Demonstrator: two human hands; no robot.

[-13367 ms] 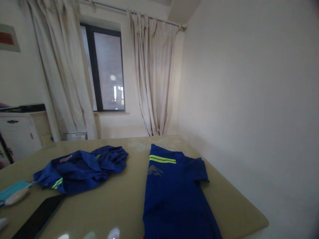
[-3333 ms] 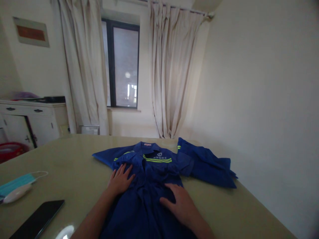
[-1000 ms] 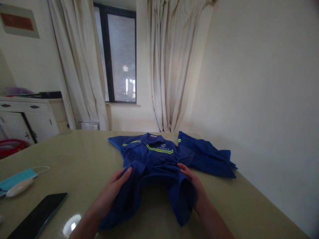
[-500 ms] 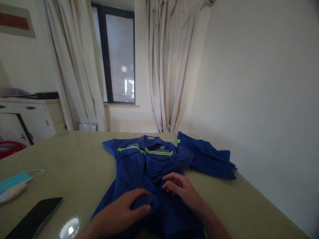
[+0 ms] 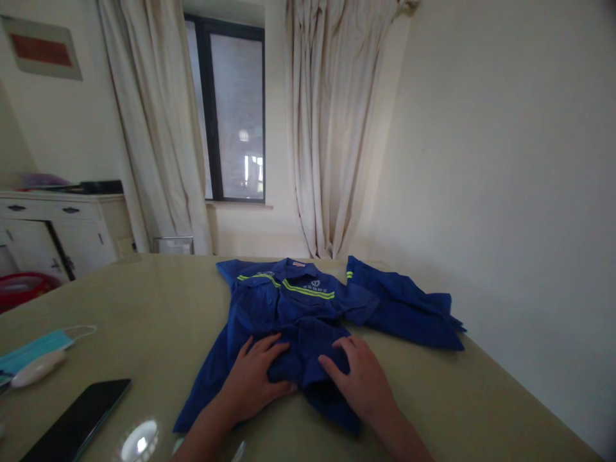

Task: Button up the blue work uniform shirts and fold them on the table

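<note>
A blue short-sleeved work shirt (image 5: 255,308) with yellow-green stripes lies in front of me, collar away from me. Its lower part is bunched and folded up towards the chest. My left hand (image 5: 255,380) rests on this lower part with fingers spread and the thumb apart. At the right side of the folded section, my right hand (image 5: 362,377) touches the cloth, fingers bent and thumb held away from them. Beyond the right sleeve lies a second blue garment (image 5: 404,308), folded, with a small yellow-green stripe.
On the left of the table (image 5: 158,308) are a black phone (image 5: 79,417), a light-blue face mask (image 5: 38,350) and a pale oval object (image 5: 41,367). A wall (image 5: 505,224) runs along the right side. A white cabinet (image 5: 77,237) and red basin (image 5: 29,289) stand at back left.
The shirt's lower part has been folded away from me, so its near edge lies farther forward. My left hand has moved forward and spread onto the cloth. The view has shifted slightly.
</note>
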